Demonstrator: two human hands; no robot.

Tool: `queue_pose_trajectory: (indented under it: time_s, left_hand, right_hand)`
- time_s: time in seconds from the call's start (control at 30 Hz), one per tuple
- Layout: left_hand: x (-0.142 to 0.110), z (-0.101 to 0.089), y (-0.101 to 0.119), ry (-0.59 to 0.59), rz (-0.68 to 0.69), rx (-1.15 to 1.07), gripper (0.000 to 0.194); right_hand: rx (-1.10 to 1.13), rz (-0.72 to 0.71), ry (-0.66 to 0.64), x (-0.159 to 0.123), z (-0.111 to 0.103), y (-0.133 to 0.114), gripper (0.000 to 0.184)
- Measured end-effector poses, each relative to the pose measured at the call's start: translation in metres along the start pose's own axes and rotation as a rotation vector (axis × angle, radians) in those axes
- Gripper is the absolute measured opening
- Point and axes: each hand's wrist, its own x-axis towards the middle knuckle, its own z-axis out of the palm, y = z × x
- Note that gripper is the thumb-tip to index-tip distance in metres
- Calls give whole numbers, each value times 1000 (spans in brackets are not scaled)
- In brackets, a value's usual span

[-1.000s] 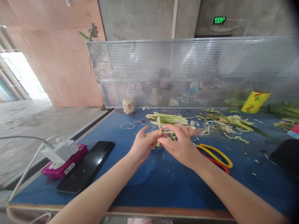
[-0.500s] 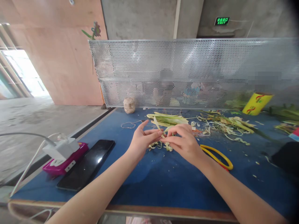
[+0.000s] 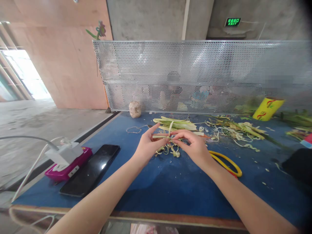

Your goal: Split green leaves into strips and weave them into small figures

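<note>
Between my two hands is a pale green plant strip (image 3: 171,127), one end standing upright above the fingertips. My left hand (image 3: 149,143) pinches it between thumb and fingers, with the index finger raised. From the other side, my right hand (image 3: 191,142) pinches the same strip, its fingertips almost touching the left ones. Curled pale scraps (image 3: 175,152) lie on the blue table below the hands. Just beyond them rests a bundle of flat green-white stalks (image 3: 176,123). The strip's part inside the fingers is hidden.
Left are a black phone (image 3: 90,170) and a purple power strip (image 3: 69,169) with a white charger. Yellow-handled scissors (image 3: 227,164) lie by my right forearm. More plant strips (image 3: 240,130), a yellow roll (image 3: 268,109) and a perforated metal screen (image 3: 146,65) stand farther back.
The strip's free end has swung from leaning left to nearly upright. My right hand's fingers have closed in and shifted slightly; my left hand stays almost in place.
</note>
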Motion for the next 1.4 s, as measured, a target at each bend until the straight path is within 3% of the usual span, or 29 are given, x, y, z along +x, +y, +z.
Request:
queue_pose_trajectory:
  time_s: [0.1,0.2,0.4,0.67,0.77,0.87,0.93,1.0,1.1,1.2,1.4]
  left_hand:
    - [1,0,-1,-23,14,-25,79]
    - [1,1,-5,5,53,-48,81]
    - [1,3,-10,23,45,-98,80]
    - [-2,6,-11,51,130,-127,104]
    - [-3,7,-12,52,119,-131,105]
    - [-4,8,-11,52,97,-137,103]
    - [-4,8,-10,61,88,-142,103]
    - [-3,8,-10,74,68,-144,102]
    - [-3,7,-8,88,-22,-165,102]
    - [-2,5,-6,98,-141,-218,97]
    - [-2,3,-1,78,-314,-301,75]
  right_hand:
    - [146,111,14,0,4,4,4]
    - [169,126,34,-1,7,7,7]
    - [342,292,-14,-1,12,5,9]
    - [725,538,38,0,14,-4,17]
    - [871,633,42,0,15,-7,24]
    - [876,654,11,1,15,-6,27]
    - [765,573,-52,1,15,-3,25]
    - [546,404,-81,0,12,0,19]
    - [66,22,-76,-2,6,3,7]
    - [-308,-338,-124,-4,-3,3,17]
    - [-618,-575,-90,-2,-15,-4,23]
